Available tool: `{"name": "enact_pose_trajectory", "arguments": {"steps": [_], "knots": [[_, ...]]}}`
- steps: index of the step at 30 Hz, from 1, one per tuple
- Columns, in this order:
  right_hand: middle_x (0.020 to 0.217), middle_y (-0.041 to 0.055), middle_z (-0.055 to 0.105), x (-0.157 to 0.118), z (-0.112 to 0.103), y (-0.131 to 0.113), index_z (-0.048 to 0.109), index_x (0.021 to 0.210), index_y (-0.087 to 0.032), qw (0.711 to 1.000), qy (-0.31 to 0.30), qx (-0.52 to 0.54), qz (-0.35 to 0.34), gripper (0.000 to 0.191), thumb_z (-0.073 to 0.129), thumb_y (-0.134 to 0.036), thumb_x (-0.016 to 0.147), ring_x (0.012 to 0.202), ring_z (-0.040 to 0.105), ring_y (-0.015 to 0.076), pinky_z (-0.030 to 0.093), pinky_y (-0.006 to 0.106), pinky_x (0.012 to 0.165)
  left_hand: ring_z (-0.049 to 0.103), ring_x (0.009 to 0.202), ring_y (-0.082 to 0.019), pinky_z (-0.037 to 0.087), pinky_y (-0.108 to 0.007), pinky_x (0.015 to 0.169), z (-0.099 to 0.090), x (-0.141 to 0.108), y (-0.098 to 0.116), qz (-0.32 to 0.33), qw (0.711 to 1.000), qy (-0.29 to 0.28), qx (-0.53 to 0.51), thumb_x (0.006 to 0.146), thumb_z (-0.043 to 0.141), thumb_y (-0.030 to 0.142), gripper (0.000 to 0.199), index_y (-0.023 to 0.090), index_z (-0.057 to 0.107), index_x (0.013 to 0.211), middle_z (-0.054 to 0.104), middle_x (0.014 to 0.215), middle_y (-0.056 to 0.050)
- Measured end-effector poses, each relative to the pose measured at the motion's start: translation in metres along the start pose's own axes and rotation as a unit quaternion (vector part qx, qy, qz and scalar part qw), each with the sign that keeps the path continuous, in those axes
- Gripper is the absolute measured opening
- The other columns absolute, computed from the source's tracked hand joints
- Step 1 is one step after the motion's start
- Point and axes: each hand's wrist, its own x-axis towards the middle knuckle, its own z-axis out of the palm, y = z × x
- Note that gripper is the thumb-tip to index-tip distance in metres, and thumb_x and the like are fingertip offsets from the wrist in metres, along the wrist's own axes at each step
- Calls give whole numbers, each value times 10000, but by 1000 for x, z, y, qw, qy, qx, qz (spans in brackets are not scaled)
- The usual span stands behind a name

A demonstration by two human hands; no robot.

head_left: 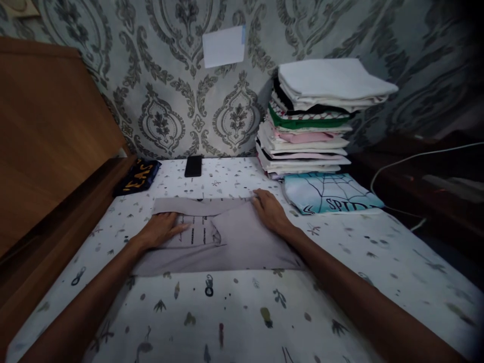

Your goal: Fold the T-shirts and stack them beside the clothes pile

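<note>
A greyish-mauve garment (249,242) lies partly folded on the patterned white sheet (234,312), its long edges turned inward over a strip with small dark print. My left hand (162,229) rests on its left part, fingers spread and the fingertips partly under the far folded flap. At the garment's far right corner is my right hand (268,209), palm down, its fingers reaching to the cloth's edge; whether they pinch the fabric is too small to tell.
Behind on the right stands a tall stack of folded clothes (306,141), beside a turquoise spider-web garment (333,191). A black phone (193,166) and a dark folded cloth (139,176) lie at the back left. A wooden board (53,131) borders the left side.
</note>
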Motion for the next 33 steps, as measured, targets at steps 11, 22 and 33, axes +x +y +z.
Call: {"name": "enact_pose_trajectory", "arguments": {"steps": [11,22,33], "knots": [[1176,150,644,3,-6,3,622,1109,-156,999,3,41,6,295,440,-187,880,1130,574,280,445,427,998,701,1021,-291,535,-416,938,-17,20,-16,-222,788,218,-531,901,500,602,468,152,628,910,754,998,-153],[1023,128,598,1,-12,-2,611,884,-183,1000,2,23,16,145,472,-164,846,997,552,261,450,382,924,548,403,-135,461,-221,402,-39,55,-43,-373,699,147,-592,831,689,527,371,188,628,970,580,547,30],[1057,145,625,3,-9,5,660,961,-142,1000,-1,21,11,225,469,-133,844,1049,558,272,439,398,972,551,459,-104,385,-173,377,-27,56,-33,-327,726,162,-583,537,808,111,227,132,693,731,635,591,4]]}}
